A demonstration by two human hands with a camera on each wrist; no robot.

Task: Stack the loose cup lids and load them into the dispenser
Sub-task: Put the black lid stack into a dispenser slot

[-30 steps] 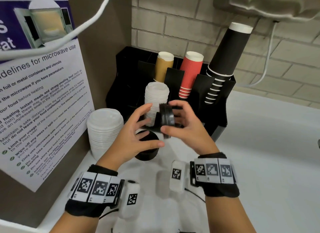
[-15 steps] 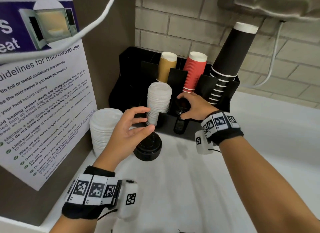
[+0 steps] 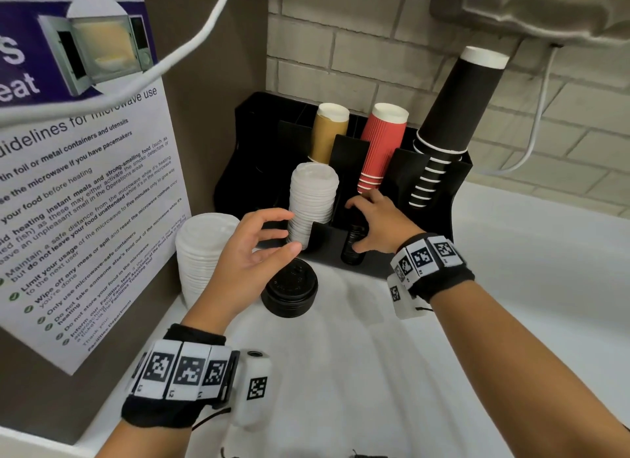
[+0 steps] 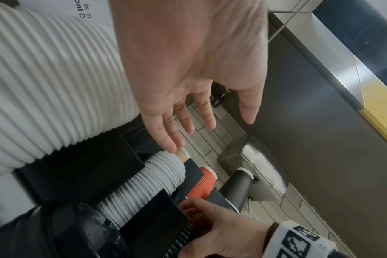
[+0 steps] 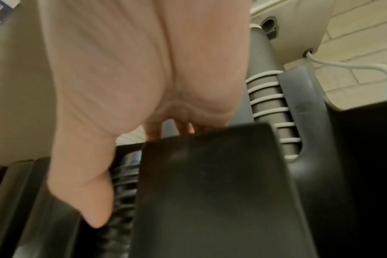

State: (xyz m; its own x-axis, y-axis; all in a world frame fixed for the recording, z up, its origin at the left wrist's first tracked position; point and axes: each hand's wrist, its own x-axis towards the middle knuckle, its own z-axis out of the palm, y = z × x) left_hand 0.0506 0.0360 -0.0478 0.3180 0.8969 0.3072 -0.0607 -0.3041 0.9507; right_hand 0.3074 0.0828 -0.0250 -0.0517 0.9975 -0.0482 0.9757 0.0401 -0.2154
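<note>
Two hands: the right hand point(image 3: 376, 224) grips the black lid stack point(image 3: 353, 249), seating it in the dispenser point(image 3: 439, 198) slot; the left hand point(image 3: 254, 249) hovers spread before the dispenser (empty). Next, likely the loose black lids point(image 3: 289, 292) in front.

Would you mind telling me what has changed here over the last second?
The right hand carried the stack of black lids forward, away from the left hand, and down into a front slot of the black dispenser, where it still grips them. The left hand let go and hangs open. The other black lids on the counter and both white lid stacks stayed put.
</note>
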